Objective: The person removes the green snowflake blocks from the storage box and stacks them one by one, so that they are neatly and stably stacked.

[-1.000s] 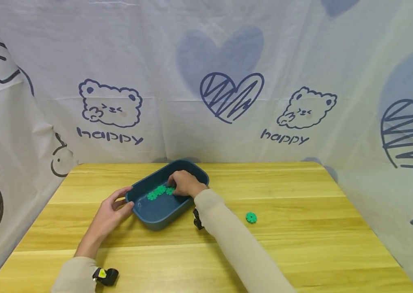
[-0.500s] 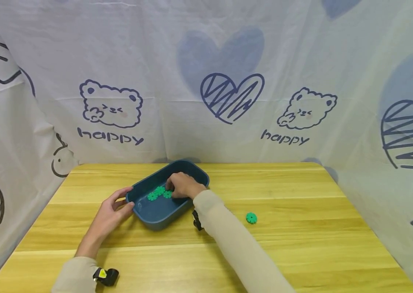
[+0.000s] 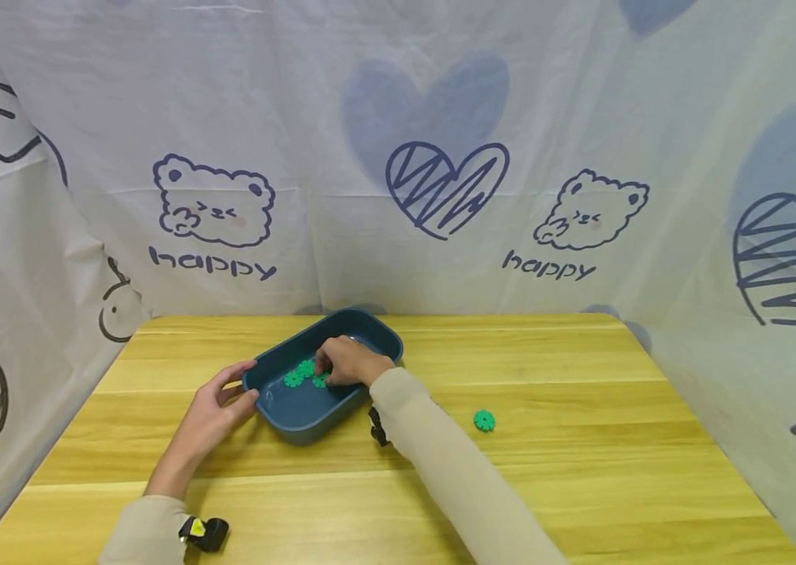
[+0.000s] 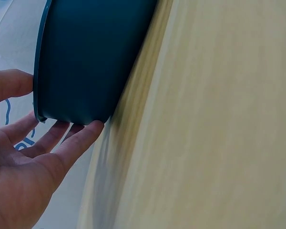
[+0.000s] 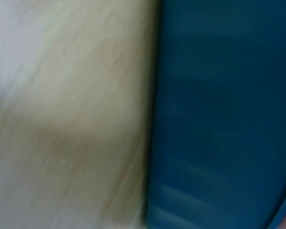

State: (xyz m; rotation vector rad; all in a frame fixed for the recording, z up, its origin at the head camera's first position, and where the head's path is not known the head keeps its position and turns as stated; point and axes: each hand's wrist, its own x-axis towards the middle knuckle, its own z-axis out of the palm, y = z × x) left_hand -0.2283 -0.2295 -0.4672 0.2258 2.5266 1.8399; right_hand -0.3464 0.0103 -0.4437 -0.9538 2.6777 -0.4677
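Observation:
A dark blue rectangular plastic bin point(image 3: 299, 436) stands slanted on the table, several green notched plastic discs point(image 3: 294, 379) on its floor. My left hand point(image 3: 210, 412) holds the bin's near-left end between thumb and fingers; in the left wrist view the fingertips press on the bin's outer wall point(image 4: 86, 62). Reaching over the near side, my right hand point(image 3: 348, 361) is inside the bin, its fingers curled down onto one green disc point(image 3: 320, 380), partly covered by the fingers. The right wrist view shows mostly the bin's blue outer wall point(image 5: 219, 114), blurred.
A single green notched disc point(image 3: 485, 421) lies on the wooden table point(image 3: 581, 471), right of my right forearm. Behind the table's back edge hangs a white cloth point(image 3: 341, 259) printed with bears and hearts. A black wrist device point(image 3: 205, 534) sits at my left cuff.
My right hand has shifted slightly left and nearer inside the bin, and the disc at its fingertips has moved with it. The left hand and bin have stayed in place.

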